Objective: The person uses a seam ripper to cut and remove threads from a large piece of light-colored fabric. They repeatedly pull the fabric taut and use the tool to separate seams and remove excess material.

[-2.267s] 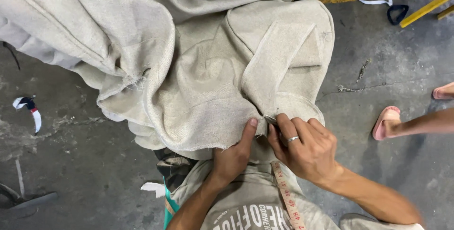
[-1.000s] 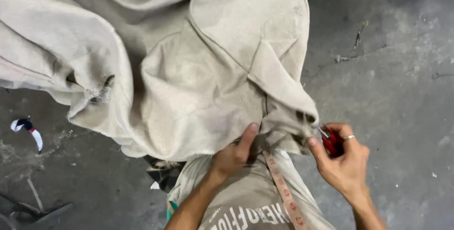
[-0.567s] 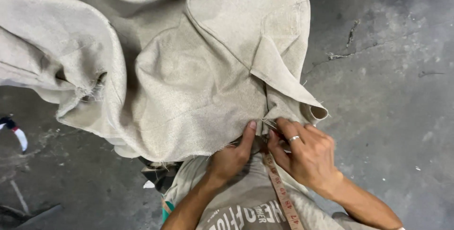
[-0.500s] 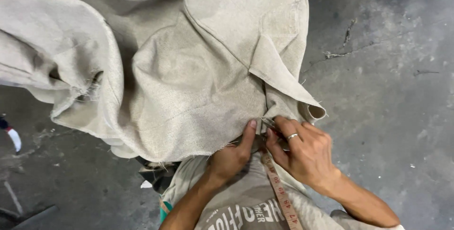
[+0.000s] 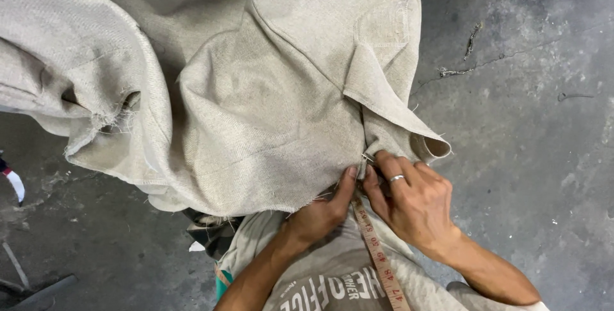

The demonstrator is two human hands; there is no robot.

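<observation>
A large beige woven fabric cover (image 5: 268, 93) lies bunched over my lap and the floor. My left hand (image 5: 323, 212) pinches its lower edge from below, thumb pressed on the cloth. Right beside it, my right hand (image 5: 412, 199), wearing a ring, grips the same edge near a folded corner flap (image 5: 409, 125). Whether a small tool sits inside the right hand is hidden by the fingers. An orange measuring tape (image 5: 378, 256) hangs down my chest between the two wrists.
Grey concrete floor (image 5: 531, 125) with cracks and debris stretches to the right. A frayed opening in the fabric (image 5: 109, 122) shows at the left. A small white and red object (image 5: 13, 183) lies at the left edge, and dark cloth (image 5: 208, 237) sits under the fabric.
My right hand, out to the right with a red object a second ago, has come back to the fabric edge beside my left hand. The view has shifted slightly.
</observation>
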